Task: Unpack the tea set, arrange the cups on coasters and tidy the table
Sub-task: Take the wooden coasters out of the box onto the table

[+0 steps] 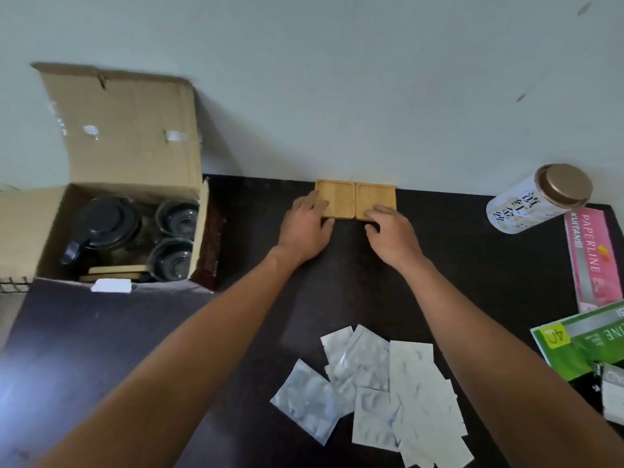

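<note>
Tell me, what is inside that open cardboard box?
Inside the cardboard box sit a dark-lidded teapot, two glass cups and wooden coasters. Whatever lies beneath them is hidden.

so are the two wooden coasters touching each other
Touching. The head view shows the left coaster and right coaster edge to edge, only a thin seam between, by the wall.

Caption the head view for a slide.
Both hands set two wooden coasters by the wall; glass cups wait in the box.
</note>
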